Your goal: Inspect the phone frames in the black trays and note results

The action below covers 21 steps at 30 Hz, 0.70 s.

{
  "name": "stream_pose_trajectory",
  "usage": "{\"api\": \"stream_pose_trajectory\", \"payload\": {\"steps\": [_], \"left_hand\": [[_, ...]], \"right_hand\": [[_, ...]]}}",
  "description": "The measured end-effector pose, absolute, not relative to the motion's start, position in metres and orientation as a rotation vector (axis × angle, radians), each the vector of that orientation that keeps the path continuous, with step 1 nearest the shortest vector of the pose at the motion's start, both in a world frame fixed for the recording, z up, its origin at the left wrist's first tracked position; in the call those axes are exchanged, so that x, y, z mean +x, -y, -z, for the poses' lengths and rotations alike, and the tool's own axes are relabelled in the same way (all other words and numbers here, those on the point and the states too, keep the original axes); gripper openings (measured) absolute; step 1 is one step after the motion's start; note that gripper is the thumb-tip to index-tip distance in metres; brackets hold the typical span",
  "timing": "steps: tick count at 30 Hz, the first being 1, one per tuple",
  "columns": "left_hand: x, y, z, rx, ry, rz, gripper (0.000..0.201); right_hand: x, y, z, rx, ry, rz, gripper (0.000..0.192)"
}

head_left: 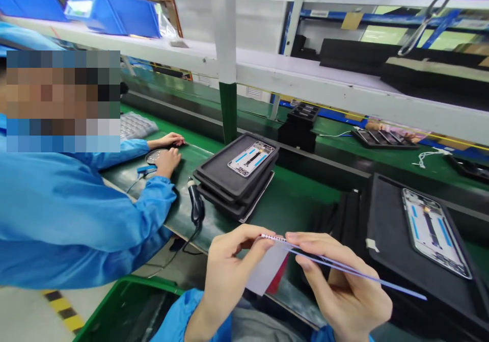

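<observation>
In front of me my left hand (pixel 233 268) pinches a small white sheet (pixel 263 270) by its upper edge, between thumb and fingers. A red-and-white dotted strip runs along that edge, and a red piece (pixel 278 277) shows behind the sheet. My right hand (pixel 344 286) is closed around slim, bluish tweezers (pixel 397 287); their rear end sticks out to the right. The tips are close to the dotted edge, and whether they touch it I cannot tell. Beyond my right hand, a phone frame (pixel 435 232) with blue strips lies in a black tray (pixel 385 219).
A second phone frame (pixel 252 158) rests on stacked black trays (pixel 217 171). Beside them lies a black corded tool (pixel 196 202). A co-worker in blue sleeves (pixel 126 219) sits to the left. A green bin (pixel 126 306) stands below, and a white shelf (pixel 275 69) spans the bench.
</observation>
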State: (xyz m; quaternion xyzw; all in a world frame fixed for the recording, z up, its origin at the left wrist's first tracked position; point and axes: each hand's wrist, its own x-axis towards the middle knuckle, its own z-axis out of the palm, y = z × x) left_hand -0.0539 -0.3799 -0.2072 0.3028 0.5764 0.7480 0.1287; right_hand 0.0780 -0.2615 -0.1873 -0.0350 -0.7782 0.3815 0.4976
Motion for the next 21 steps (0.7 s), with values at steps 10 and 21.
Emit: {"api": "stream_pose_trajectory", "payload": {"steps": [10,21], "left_hand": [[-0.067,0.385,0.204,0.891,-1.795,-2.152,0.013],[-0.073,0.385,0.208,0.900,-1.780,-2.174,0.015]], "right_hand": [[0.061,0.265,0.191,-0.111,1.881,-0.907,0.032],[0.057,0.266,0.190,-0.127,1.914,-0.869,0.030]]}}
